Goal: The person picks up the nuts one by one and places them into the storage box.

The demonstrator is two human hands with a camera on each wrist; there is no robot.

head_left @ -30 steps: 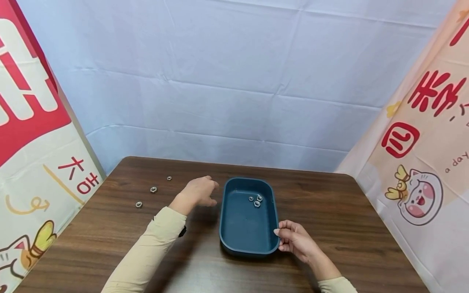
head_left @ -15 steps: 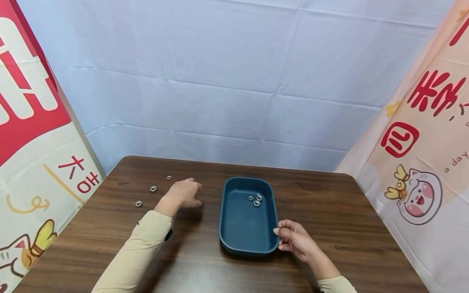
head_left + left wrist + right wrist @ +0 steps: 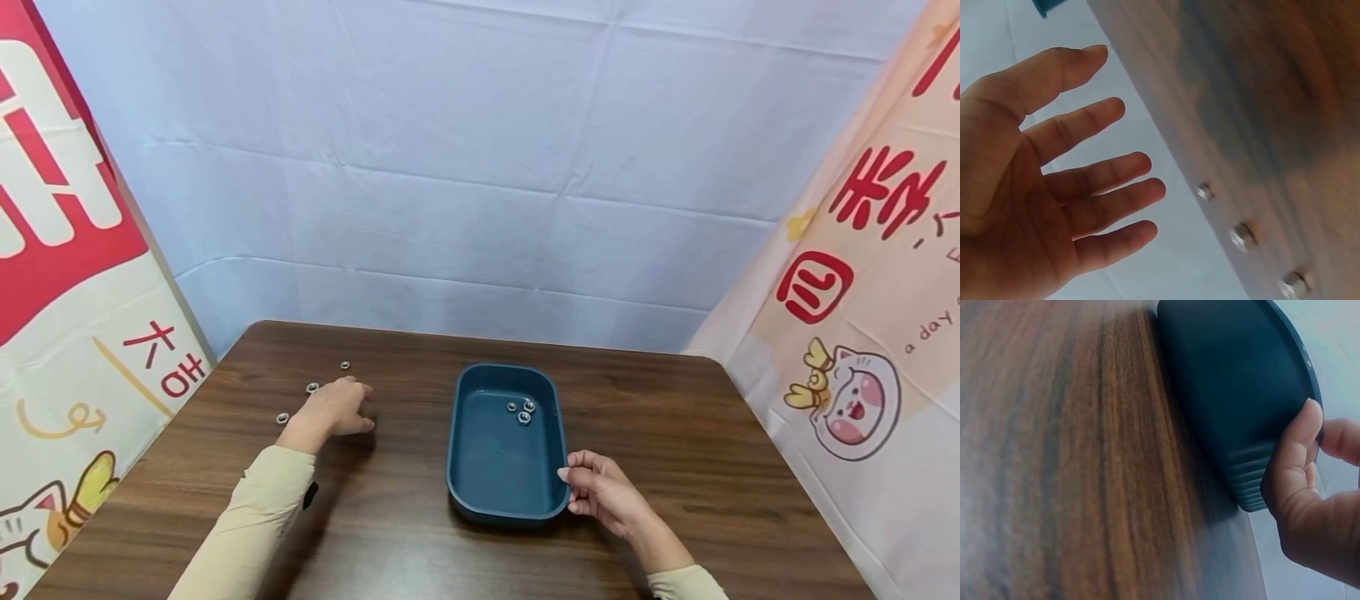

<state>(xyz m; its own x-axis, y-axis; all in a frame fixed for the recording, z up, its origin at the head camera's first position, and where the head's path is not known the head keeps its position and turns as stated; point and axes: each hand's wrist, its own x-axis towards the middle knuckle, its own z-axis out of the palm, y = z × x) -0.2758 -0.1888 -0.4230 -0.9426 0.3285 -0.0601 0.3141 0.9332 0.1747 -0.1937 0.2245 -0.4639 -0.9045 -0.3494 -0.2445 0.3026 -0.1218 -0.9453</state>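
A blue rectangular tray (image 3: 502, 475) sits at the lower centre of the head view, with three metal nuts (image 3: 524, 421) in its upper right part. The person's right grip (image 3: 602, 492) pinches the tray's rim at its lower right. Toward lower left, the left grip (image 3: 332, 410), released, fingers spread, hovers beside three loose nuts (image 3: 1242, 237) on the brown wooden counter (image 3: 660, 417).

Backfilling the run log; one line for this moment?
left hand: holding nothing, above table | right hand: grips tray | tray nuts: three | table nuts: three visible
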